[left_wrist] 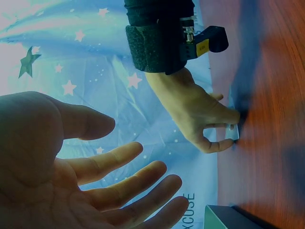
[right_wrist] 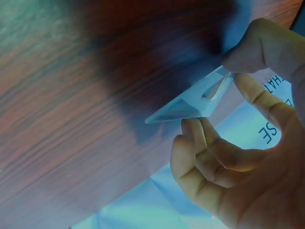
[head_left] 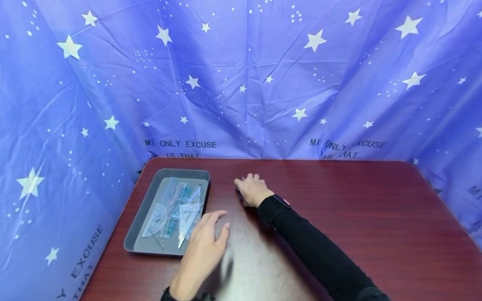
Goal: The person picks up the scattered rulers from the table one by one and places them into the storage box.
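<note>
My right hand (head_left: 252, 190) pinches a clear triangular set square (right_wrist: 177, 109) between thumb and index finger. In the right wrist view its long point sticks out just over the tabletop, and the other fingers curl near its lower edge. From the head view the set square is mostly hidden under that hand. My left hand (head_left: 204, 247) hovers beside the near right corner of a grey tray (head_left: 142, 215), fingers loosely spread, holding nothing. Inside the tray lie a clear set square (head_left: 185, 214), a protractor (head_left: 157, 218) and teal-tinted ruler pieces, overlapping one another.
A dark red wooden table (head_left: 353, 217) carries the tray at its left side. Blue curtains (head_left: 236, 68) with white stars hang along the back and both sides. Glare brightens the table's near middle.
</note>
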`<state>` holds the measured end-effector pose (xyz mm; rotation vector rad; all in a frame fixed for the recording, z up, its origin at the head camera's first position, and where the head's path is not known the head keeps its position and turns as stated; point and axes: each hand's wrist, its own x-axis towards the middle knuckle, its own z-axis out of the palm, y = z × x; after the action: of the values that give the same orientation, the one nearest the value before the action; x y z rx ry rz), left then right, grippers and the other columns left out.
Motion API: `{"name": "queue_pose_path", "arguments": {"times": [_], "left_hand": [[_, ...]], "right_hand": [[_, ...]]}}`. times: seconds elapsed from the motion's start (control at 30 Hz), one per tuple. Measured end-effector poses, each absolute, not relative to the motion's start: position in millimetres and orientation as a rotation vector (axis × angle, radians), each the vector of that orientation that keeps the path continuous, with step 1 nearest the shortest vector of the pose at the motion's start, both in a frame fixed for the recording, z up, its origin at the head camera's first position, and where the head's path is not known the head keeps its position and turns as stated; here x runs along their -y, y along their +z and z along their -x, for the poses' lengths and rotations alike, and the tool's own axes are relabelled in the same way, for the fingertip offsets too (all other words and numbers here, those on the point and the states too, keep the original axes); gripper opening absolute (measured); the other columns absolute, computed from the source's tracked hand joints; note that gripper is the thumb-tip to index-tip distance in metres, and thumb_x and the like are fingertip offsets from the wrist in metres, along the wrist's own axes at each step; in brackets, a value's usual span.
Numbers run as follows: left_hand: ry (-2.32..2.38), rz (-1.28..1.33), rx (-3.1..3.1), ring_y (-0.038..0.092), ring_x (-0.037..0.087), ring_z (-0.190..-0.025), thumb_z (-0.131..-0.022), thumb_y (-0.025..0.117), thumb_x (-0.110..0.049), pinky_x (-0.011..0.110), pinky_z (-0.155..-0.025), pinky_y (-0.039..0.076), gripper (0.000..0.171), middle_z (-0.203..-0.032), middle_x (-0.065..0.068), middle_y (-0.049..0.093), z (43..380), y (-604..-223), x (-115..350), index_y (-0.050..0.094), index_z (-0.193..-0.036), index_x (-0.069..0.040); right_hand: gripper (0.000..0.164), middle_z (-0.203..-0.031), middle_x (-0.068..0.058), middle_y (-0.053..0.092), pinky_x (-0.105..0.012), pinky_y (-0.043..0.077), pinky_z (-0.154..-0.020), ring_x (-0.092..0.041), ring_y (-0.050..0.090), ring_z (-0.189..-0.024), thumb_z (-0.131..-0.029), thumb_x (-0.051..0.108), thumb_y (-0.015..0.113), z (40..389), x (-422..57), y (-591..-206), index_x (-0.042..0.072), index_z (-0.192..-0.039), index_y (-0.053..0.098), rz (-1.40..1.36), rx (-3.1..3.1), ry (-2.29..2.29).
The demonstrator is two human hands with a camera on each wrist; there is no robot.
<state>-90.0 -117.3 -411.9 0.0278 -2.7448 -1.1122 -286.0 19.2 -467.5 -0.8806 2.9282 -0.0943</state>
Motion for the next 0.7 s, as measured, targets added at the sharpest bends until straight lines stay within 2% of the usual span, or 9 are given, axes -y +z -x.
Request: {"name": "queue_pose_path", "arguments": {"times": [0.2, 0.43, 0.7], "left_hand": [[-1.125, -0.033, 2.776, 0.065, 0.037, -0.132, -0.106, 0.065, -0.018, 0.057, -0.11, 0.054, 0.034, -0.14, 0.016, 0.069, 91.2, -413.7, 115.2, 0.068, -0.138, -0.006], [-1.132, -0.032, 2.788, 0.065, 0.037, -0.131, -0.105, 0.066, -0.018, 0.059, -0.109, 0.054, 0.035, -0.138, 0.017, 0.07, 93.1, -418.0, 112.1, 0.069, -0.137, -0.005], [-1.157, -0.019, 2.781, 0.068, 0.037, -0.121, -0.104, 0.067, -0.017, 0.057, -0.102, 0.057, 0.034, -0.133, 0.016, 0.071, 95.5, -422.0, 111.0, 0.069, -0.136, -0.006]], "right_hand": [[0.052, -0.109, -0.023, 0.067, -0.054, 0.063, -0.081, -0.042, 0.066, -0.099, -0.081, 0.012, 0.092, 286.8, -31.2, -465.4, 0.013, -0.123, 0.062, 0.85, -2.893, -0.176], [0.067, -0.112, -0.021, 0.068, -0.055, 0.063, -0.084, -0.041, 0.069, -0.103, -0.081, 0.014, 0.094, 284.8, -49.2, -467.0, 0.014, -0.138, 0.058, 0.824, -2.857, -0.274], [0.064, -0.109, -0.018, 0.067, -0.052, 0.062, -0.082, -0.036, 0.068, -0.098, -0.08, 0.014, 0.095, 271.3, -66.1, -455.8, 0.009, -0.131, 0.056, 0.853, -2.856, -0.383]]}}
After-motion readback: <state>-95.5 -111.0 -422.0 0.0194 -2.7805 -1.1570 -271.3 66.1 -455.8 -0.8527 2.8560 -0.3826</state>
